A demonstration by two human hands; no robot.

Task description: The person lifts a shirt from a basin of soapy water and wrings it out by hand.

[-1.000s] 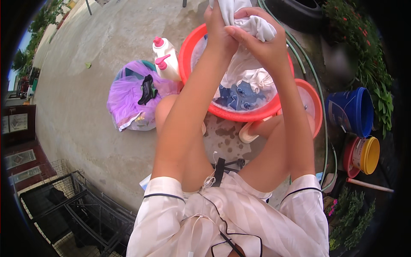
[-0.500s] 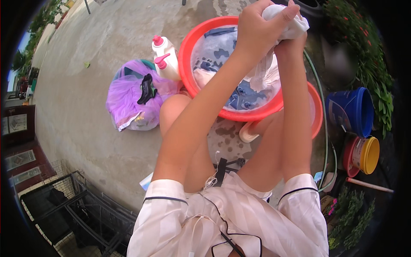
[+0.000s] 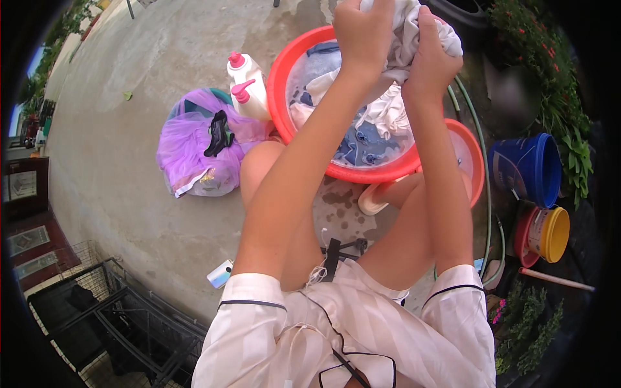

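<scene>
A crumpled white cloth garment [image 3: 406, 40] is gripped between my two hands, high over the far right side of a red-rimmed basin [image 3: 279, 77]. My left hand [image 3: 363, 40] closes on its left side, and my right hand [image 3: 432, 70] is wrapped round the right end, thumb up. The garment's exact kind does not show. Part of it hangs toward the basin, where white cloth [image 3: 388, 111] and blue fabric [image 3: 352, 152] lie in sudsy water. My forearms hide part of the basin.
Left of the basin stand white pump bottles with pink tops [image 3: 248, 84] and a purple mesh bag [image 3: 187, 145]. A smaller red basin [image 3: 477, 158], green hose [image 3: 486, 194], blue bucket [image 3: 527, 168] and yellow bucket [image 3: 554, 234] are at right. A phone-like object [image 3: 220, 274] lies by my left knee.
My left hand has moved left, away from the right hand, and the bunched cloth is now spread wider between them. My right hand has lowered slightly.
</scene>
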